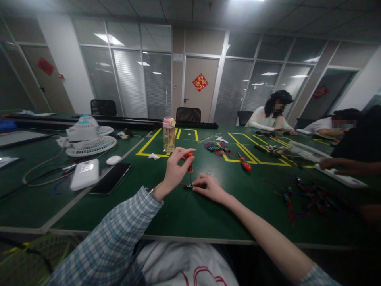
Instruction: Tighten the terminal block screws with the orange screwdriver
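Observation:
My left hand (177, 167) is closed around the orange and black handle of a small screwdriver (190, 163). The screwdriver stands upright, its thin shaft reaching down to a small green circuit board (189, 186) on the table. From the right, my right hand (210, 187) pinches the edge of that board with thumb and fingers, low against the tabletop. A short red wire shows at the board's left side. The exact spot where the tip meets the board is too small to make out.
Beyond my hands stand a pink-lidded bottle (169, 135), a bundle of wired boards (217, 148) and a red screwdriver (244, 162). At left lie a phone (110, 179), a white box (85, 174) and a fan (91, 145). More wired boards (300, 196) and other people are at right.

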Available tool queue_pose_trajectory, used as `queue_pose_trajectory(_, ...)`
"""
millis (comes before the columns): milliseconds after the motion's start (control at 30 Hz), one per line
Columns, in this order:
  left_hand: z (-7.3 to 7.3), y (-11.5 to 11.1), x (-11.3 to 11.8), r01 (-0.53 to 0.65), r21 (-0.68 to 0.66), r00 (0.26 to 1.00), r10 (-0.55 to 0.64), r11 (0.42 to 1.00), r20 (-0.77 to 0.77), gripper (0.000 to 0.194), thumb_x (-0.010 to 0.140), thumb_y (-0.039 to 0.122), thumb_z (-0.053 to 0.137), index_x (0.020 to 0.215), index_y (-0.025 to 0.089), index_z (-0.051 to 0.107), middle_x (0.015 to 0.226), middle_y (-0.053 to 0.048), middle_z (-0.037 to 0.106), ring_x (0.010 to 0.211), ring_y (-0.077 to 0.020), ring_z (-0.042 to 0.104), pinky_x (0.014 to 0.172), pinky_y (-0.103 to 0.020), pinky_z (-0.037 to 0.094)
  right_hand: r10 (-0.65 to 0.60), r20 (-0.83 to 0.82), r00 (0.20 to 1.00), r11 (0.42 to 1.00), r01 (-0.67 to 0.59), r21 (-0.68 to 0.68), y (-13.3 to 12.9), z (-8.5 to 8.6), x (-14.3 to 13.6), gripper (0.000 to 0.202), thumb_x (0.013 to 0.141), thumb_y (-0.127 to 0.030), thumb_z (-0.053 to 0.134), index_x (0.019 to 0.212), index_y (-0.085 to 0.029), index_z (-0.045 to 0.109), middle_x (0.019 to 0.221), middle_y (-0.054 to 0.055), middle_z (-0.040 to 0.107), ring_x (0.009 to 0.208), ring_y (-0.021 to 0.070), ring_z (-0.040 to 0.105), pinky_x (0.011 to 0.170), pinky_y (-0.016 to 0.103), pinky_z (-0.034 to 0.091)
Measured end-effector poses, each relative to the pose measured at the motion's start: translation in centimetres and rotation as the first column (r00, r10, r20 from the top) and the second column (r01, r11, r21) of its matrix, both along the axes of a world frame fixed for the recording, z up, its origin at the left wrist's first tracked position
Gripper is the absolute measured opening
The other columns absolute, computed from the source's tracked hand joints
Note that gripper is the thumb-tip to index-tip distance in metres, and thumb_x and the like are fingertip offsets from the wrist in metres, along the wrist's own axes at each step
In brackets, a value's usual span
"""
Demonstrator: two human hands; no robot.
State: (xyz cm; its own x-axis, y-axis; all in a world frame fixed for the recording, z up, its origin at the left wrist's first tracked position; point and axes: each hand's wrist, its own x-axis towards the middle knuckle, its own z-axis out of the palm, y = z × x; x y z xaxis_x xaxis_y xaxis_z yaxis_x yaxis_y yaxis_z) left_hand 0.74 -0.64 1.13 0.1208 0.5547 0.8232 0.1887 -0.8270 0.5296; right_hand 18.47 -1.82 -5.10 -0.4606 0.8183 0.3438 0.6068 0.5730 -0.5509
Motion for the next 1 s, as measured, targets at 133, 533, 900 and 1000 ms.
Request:
queue_pose_trajectory(133, 0.02, -0.08, -0.06, -0.026, 0.031, 1.000, 0.026, 0.999, -0.013, 0.020, 0.088, 0.024, 0.057, 0.107, 0.023, 0.063, 0.093, -0.003, 0.054, 0.085, -0.0130, 0.055, 0.070, -0.023, 0.049, 0.004, -0.004, 1.000, 1.000, -0.004, -0.006, 0.00, 0.00, 0.03, 0.018, 0.079, -0.021, 0.067, 0.095, -0.017, 0.074, 0.079, 0.002, 0.057, 0.067, 0.0126, 0.055, 0.063, 0.024, 0.044)
queue_pose_trajectory(533, 0.06, -0.26, -0.15, 0.017, 0.031, 1.000, -0.017, 0.999, -0.009, 0.026, 0.094, 0.021, 0.044, 0.116, 0.021, 0.058, 0.099, -0.006, 0.060, 0.089, -0.0141, 0.058, 0.078, -0.028, 0.049, 0.007, -0.012, 1.000, 1.000, -0.007, -0.016, -0.06, -0.01, 0.05, 0.018, 0.080, -0.021, 0.067, 0.096, -0.018, 0.074, 0.081, 0.003, 0.057, 0.068, 0.0124, 0.054, 0.064, 0.024, 0.044)
queue_pose_trajectory(900, -0.03, 0.02, -0.12, -0.043, 0.070, 0.999, 0.044, 0.997, -0.015, 0.021, 0.092, 0.023, 0.049, 0.109, 0.021, 0.062, 0.095, -0.004, 0.057, 0.086, -0.0131, 0.055, 0.072, -0.025, 0.047, -0.004, 0.005, 1.000, 1.000, 0.005, -0.011, -0.05, 0.08, -0.11, 0.018, 0.079, -0.020, 0.067, 0.095, -0.016, 0.075, 0.077, 0.002, 0.056, 0.065, 0.0119, 0.053, 0.062, 0.023, 0.042)
queue_pose_trajectory(1000, 0.02, -0.09, -0.20, -0.014, 0.055, 0.999, 0.017, 0.998, -0.041, 0.025, 0.094, 0.021, 0.045, 0.114, 0.021, 0.059, 0.097, -0.004, 0.059, 0.088, -0.0133, 0.056, 0.075, -0.026, 0.046, -0.001, 0.000, 1.000, 1.000, 0.001, -0.009, -0.01, 0.02, -0.10, 0.018, 0.079, -0.021, 0.067, 0.095, -0.016, 0.075, 0.079, 0.002, 0.057, 0.064, 0.0117, 0.053, 0.062, 0.024, 0.042)
